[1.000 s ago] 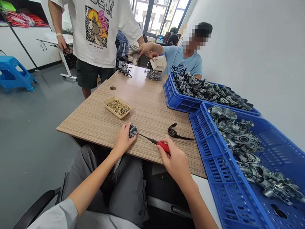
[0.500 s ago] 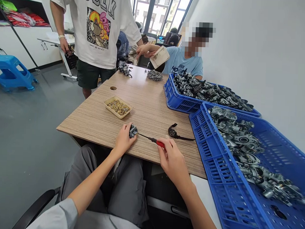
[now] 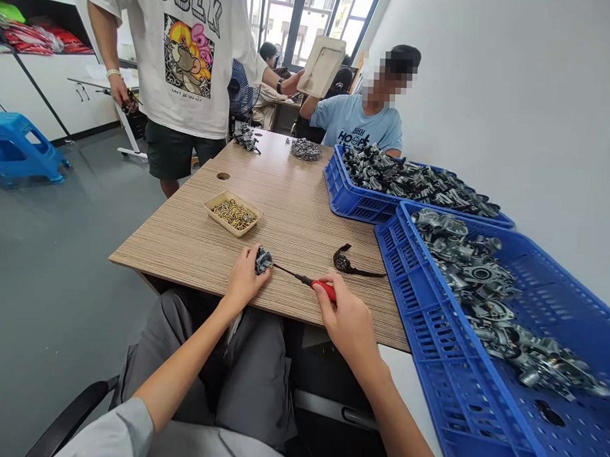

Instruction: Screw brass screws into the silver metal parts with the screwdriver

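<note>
My left hand point(image 3: 244, 277) grips a small grey metal carburetor point(image 3: 264, 260) near the table's front edge. In my right hand point(image 3: 349, 323) is a screwdriver point(image 3: 323, 289) with a red and black handle. Its thin shaft points left, and the tip meets the carburetor's right side, where a small brass-coloured spot shows. My fingers hide part of the carburetor. Just beyond my left hand sits a cream tray point(image 3: 233, 214) of brass-coloured screws.
A black wristwatch point(image 3: 342, 260) lies right of the screwdriver. Two blue crates point(image 3: 431, 326) of metal parts line the right side. At the table's far end are a round heap of parts point(image 3: 306, 149) and more parts point(image 3: 245, 138). Two people are beyond, with a pale tray point(image 3: 321, 66) held up.
The standing person's arm has reached out to the pale tray, which is now higher and more upright. My right hand has closed further round the screwdriver handle. The carburetor stays in my left hand.
</note>
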Action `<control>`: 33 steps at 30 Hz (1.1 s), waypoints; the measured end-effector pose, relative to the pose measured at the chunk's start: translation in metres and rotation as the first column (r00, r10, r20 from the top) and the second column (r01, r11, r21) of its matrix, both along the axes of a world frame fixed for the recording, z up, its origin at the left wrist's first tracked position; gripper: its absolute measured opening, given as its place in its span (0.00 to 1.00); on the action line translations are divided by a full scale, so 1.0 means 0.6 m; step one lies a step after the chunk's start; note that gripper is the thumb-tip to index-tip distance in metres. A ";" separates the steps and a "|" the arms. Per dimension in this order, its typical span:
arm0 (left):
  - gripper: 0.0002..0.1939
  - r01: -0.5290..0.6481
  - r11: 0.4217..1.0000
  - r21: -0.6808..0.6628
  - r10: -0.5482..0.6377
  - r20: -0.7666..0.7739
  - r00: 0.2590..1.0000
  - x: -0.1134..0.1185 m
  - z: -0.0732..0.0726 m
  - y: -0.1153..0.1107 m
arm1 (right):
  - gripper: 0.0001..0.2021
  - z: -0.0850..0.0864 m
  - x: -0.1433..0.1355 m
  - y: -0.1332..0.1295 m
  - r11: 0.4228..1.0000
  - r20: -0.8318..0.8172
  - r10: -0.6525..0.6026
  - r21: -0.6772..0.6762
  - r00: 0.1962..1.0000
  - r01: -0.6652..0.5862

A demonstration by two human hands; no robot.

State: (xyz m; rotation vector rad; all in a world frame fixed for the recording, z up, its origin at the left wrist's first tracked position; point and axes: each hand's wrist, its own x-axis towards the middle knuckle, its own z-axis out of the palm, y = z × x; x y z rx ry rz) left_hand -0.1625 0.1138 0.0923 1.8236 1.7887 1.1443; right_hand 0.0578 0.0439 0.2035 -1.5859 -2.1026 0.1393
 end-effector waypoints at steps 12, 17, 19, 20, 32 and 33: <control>0.29 -0.010 1.000 -0.003 0.010 0.000 1.000 0.000 0.000 -0.001 | 0.10 0.003 0.001 -0.002 0.995 0.025 0.098 0.002 0.995 -0.098; 0.30 -0.006 1.000 -0.018 0.006 0.001 1.000 0.000 0.002 -0.002 | 0.11 0.001 0.001 0.000 0.986 -0.058 0.157 0.065 0.986 -0.154; 0.30 -0.005 1.000 -0.021 0.005 0.001 1.000 0.000 0.004 -0.003 | 0.10 -0.002 0.001 0.000 0.998 -0.083 0.065 0.001 0.994 -0.065; 0.30 -0.004 1.000 -0.023 0.004 0.002 1.000 0.001 0.005 -0.003 | 0.10 -0.002 0.002 0.000 0.999 -0.071 0.006 -0.036 0.997 -0.008; 0.30 -0.010 1.000 -0.019 0.010 0.009 1.000 0.001 0.003 -0.003 | 0.12 0.009 0.005 -0.004 0.992 0.051 -0.064 -0.107 0.997 0.069; 0.30 -0.011 1.000 -0.019 0.011 0.006 1.000 0.001 0.002 -0.002 | 0.12 0.009 0.005 -0.003 0.990 0.040 -0.055 -0.125 0.998 0.060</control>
